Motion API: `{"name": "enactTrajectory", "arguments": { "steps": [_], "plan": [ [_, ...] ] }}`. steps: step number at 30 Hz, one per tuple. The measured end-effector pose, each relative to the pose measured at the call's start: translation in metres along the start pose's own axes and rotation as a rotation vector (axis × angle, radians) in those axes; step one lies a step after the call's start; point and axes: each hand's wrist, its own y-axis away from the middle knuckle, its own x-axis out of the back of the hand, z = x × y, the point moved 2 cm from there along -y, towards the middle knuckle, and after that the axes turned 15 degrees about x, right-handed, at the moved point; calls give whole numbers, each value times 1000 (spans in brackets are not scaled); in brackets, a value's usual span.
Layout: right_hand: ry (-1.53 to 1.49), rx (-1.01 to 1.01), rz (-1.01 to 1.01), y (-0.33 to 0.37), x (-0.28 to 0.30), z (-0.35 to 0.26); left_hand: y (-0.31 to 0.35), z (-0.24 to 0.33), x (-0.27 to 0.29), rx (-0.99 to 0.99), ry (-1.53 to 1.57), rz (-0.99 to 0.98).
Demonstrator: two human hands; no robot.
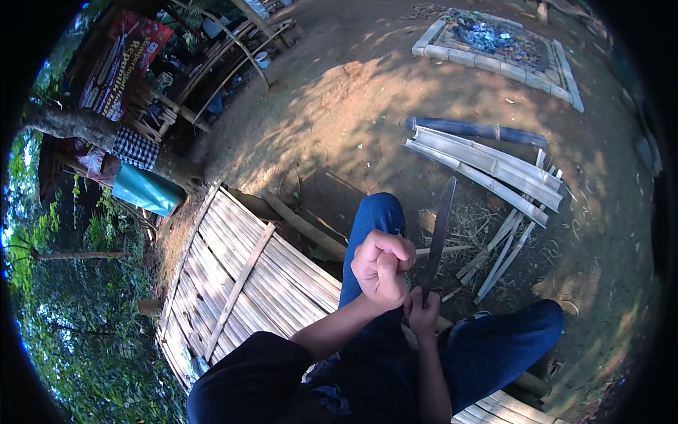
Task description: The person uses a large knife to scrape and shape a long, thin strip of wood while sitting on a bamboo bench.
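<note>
My left hand [383, 270] is closed in a fist in front of my left knee. A thin pale bamboo strip [446, 249] sticks out to the right from it, passing by the blade. Lower and a little to the right, my right hand [422, 312] grips a long knife [439, 230], its dark blade pointing up and away from me. The knife's handle is mostly hidden in my fingers. Strip and blade cross just right of my left fist; I cannot tell whether they touch.
I sit on a slatted bamboo platform [247, 283]. Split bamboo halves [487, 166], a dark bamboo pole [477, 129] and loose strips [505, 258] lie on the ground ahead, with shavings nearby. Farther off is a block-edged fire pit [494, 65]. A green sheet [147, 189] hangs at left.
</note>
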Motion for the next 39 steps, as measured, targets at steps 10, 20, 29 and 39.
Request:
{"name": "enactTrajectory", "arguments": {
  "steps": [10, 20, 29, 39],
  "plan": [
    [327, 180, -131, -5, -11, -32, -7, -1, 14, 13, 67, 96],
    [515, 126, 44, -4, 1, -29, -7, -3, 23, -17, 85, 168],
    [247, -98, 249, 2, 0, 30, -2, 0, 0, -11, 35, 184],
    [198, 96, -29, 9, -7, -44, 6, 0, -7, -75, 31, 92]
  ]
}}
